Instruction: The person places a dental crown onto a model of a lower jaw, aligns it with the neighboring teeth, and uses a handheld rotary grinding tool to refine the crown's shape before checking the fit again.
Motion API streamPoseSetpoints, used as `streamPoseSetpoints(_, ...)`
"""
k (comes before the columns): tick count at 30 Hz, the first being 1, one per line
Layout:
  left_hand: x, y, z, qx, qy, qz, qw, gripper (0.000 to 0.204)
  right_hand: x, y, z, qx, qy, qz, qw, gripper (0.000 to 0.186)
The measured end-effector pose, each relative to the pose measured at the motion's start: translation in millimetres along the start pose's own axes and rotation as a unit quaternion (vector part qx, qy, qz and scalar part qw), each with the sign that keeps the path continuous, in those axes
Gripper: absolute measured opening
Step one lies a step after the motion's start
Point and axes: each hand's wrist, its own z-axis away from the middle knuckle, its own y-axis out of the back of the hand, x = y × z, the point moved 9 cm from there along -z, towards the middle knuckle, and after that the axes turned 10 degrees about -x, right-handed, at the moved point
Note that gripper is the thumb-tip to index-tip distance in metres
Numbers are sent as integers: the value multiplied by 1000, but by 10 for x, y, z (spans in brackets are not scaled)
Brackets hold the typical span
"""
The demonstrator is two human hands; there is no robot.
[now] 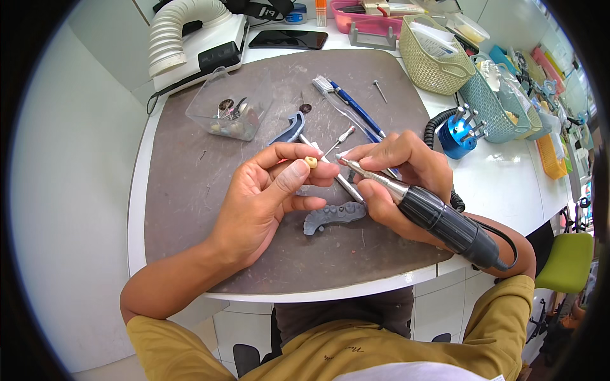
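Between thumb and fingertips, my left hand [264, 190] pinches a small yellowish dental crown [311, 162] with a dark spot or opening in it. My right hand [406, 174] grips a black and silver dental handpiece [432, 209] like a pen. Its tip points left toward the crown, a short gap away, and a small pale bit shows there. Below the hands, a grey dental model [335, 216] of a row of teeth lies on the brown mat [210, 209]. A white and metal rod-like tool [348, 187] lies behind my fingers, partly hidden.
A clear box [232, 114] of small parts stands at the left. Beyond my hands lie a blue-grey curved piece [289, 129], a toothbrush [325, 86], a blue pen [359, 109] and a small brush [343, 136]. A blue bur holder [459, 134] and woven baskets [432, 63] stand right.
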Motion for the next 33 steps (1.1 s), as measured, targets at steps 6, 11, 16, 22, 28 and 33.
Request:
streamPoseSetpoints(6, 11, -4, 14, 14, -14, 0, 1000, 21, -3, 0, 11, 7, 0, -1, 1000, 25)
streamPoseSetpoints(11, 16, 13, 23, -12, -28, 18, 999, 20, 190, 72, 54, 37, -206, -97, 973, 22)
streamPoseSetpoints(16, 29, 7, 8, 0, -35, -12, 999, 18, 472, 169, 144, 50, -366, -199, 908, 37)
streamPoseSetpoints(22, 96, 10, 14, -2, -68, -35, 997, 12, 547, 487, -95, 17, -347, 58, 936, 45)
streamPoseSetpoints(28, 108, 37, -20, 5, -60, -35, 998, 16, 514, 575, -132, -88, -246, 454, 852, 59)
streamPoseSetpoints(33, 134, 108, -34, 36, -48, -123, 991, 22, -71, 262, -266, -44, -41, 417, 907, 31)
